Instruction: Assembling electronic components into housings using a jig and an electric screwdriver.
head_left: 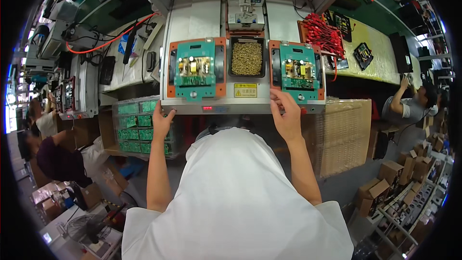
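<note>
My left hand (162, 121) rests at the front left corner of a metal bench machine (192, 105), its fingers stretched along the edge and its thumb at a round button (172, 111). It holds nothing. Near the front left corner of the right fixture (275, 74), my right hand (288, 114) has loosely bent fingers, apart and with nothing visible in them. A teal jig there carries a circuit board (299, 70) with components. The left fixture (172, 86) carries a similar board (195, 67). Between the fixtures sits a black tray (231, 73) of small brass-coloured screws (247, 58).
Green boards lie in a clear tray (139, 121) at left. A stack of brown trays (344, 137) stands at right. Red-capped parts (323, 36) are heaped behind the right fixture. A screwdriving head (246, 14) stands above the screws. Other people work at both sides.
</note>
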### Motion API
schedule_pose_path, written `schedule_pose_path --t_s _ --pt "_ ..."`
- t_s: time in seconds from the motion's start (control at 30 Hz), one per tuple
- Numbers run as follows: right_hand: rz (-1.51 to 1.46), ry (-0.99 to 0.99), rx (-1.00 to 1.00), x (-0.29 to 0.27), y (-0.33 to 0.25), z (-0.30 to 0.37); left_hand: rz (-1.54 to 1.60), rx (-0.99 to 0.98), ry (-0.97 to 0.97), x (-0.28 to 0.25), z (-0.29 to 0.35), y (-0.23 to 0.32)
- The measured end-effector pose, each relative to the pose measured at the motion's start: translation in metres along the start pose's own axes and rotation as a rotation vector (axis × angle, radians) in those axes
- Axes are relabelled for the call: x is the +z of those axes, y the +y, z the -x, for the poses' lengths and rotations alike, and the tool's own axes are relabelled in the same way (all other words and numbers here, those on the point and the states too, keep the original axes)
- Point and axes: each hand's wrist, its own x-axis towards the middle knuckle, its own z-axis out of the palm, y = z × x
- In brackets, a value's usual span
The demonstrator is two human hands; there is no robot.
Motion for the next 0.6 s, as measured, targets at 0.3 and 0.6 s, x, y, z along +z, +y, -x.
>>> schedule_pose_path --t_s 0.3,0.6 --pt "-0.008 0.035 -0.028 -0.01 0.004 0.01 0.161 -0.014 -0.016 -0.01 -0.009 -0.005" --pt "0.085 0.315 0.119 -0.047 0.033 -0.011 0.147 -0.062 0.012 -0.029 -0.01 0.009"
